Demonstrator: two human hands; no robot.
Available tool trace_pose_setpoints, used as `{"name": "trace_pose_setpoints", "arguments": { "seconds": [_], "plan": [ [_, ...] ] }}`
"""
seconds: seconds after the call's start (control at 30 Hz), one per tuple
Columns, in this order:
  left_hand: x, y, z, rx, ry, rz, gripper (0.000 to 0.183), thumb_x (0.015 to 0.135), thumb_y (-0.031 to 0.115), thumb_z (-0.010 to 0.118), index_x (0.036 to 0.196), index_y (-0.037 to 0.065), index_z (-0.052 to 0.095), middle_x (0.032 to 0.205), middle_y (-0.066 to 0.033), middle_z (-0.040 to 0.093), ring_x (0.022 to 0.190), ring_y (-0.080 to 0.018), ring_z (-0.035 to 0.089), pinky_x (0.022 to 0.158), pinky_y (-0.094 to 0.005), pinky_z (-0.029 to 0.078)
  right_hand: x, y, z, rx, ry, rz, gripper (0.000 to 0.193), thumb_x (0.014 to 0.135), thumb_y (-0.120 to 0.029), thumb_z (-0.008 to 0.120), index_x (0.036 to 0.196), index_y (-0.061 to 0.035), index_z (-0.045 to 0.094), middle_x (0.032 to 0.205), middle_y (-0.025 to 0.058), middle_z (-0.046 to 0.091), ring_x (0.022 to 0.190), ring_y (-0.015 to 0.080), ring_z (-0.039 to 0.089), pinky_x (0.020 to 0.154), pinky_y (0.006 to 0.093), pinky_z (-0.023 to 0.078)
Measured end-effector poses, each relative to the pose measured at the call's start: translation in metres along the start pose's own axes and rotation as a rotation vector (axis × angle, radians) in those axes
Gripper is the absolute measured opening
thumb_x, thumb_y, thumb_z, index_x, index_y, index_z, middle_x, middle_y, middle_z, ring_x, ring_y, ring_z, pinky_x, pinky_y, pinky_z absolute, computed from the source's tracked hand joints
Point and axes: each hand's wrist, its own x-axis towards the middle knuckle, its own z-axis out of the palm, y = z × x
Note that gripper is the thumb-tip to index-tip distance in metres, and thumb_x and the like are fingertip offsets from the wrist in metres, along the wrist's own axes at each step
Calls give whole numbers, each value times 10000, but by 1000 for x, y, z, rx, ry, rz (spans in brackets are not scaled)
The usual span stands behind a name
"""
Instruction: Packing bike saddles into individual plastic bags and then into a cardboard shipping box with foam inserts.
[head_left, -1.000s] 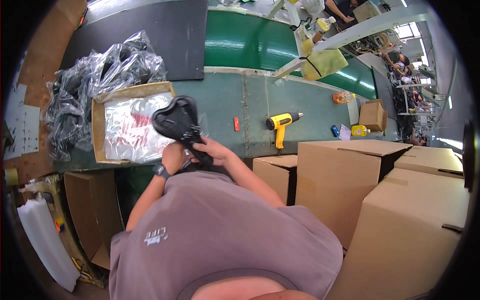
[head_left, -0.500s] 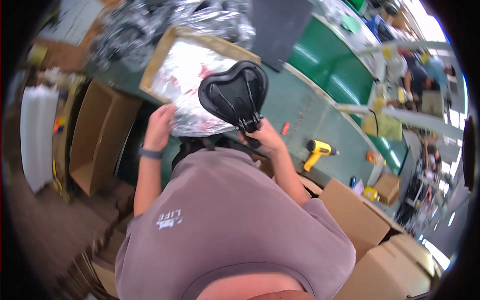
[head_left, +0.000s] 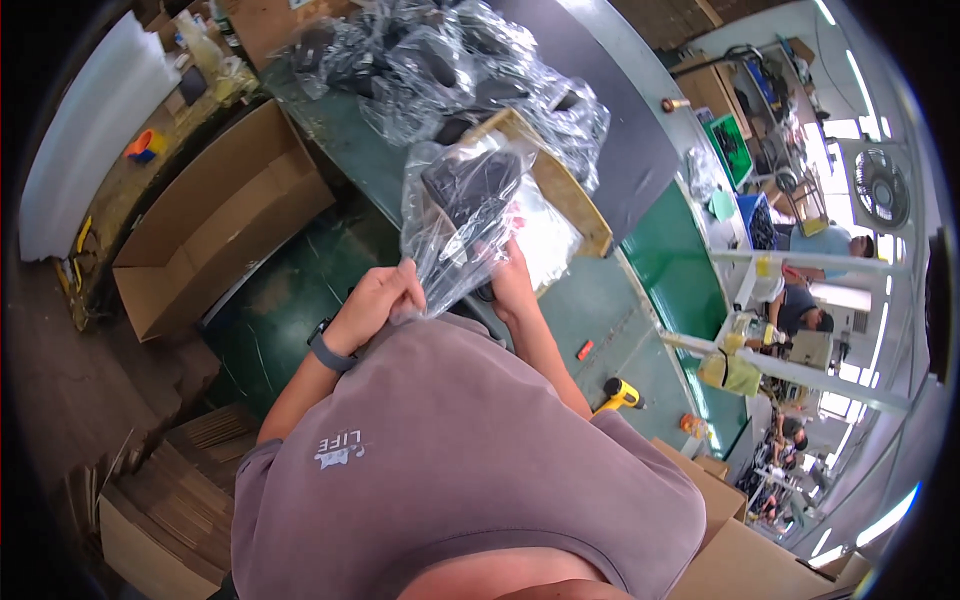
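Observation:
A black bicycle saddle sits inside a clear plastic bag, held up over the near edge of the bench. My left hand, with a dark band on its wrist, pinches the bag's lower left edge. On the other side, my right hand closes round the narrow end of the saddle at the bag's mouth; its fingertips are partly hidden by film. Right behind the bag lies a shallow wooden tray with a stack of clear bags in it.
Several bagged black saddles are heaped at the back of the green bench. A yellow heat gun and a small red object lie to the right. An open cardboard box stands at left. People are in the right background.
The saddle, bare in my right hand before, is now inside a clear bag. My left hand has come in and taken hold of the bag's edge. The view has turned.

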Motion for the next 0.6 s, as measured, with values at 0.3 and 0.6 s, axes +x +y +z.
{"name": "trace_pose_setpoints", "arguments": {
  "seconds": [0.3,0.6],
  "plan": [
    [15,-24,-170,-412,913,109,418,916,24,871,1301,-10,713,1180,-73,764,1012,-177,734,877,-344,602,32,-24,196,-902,-937,-385,613,962,-43,757,1555,-32,601,1595,240,595,1356,378,676,1134,441,535],
    [-106,-51,-258,-398,1063,-236,361,966,202,850,1249,11,733,1070,-66,776,907,-156,753,781,-312,595,432,-70,178,-1395,259,-705,921,917,-306,840,1662,-13,385,1468,343,609,1314,515,644,1088,541,552]
  ]
}}
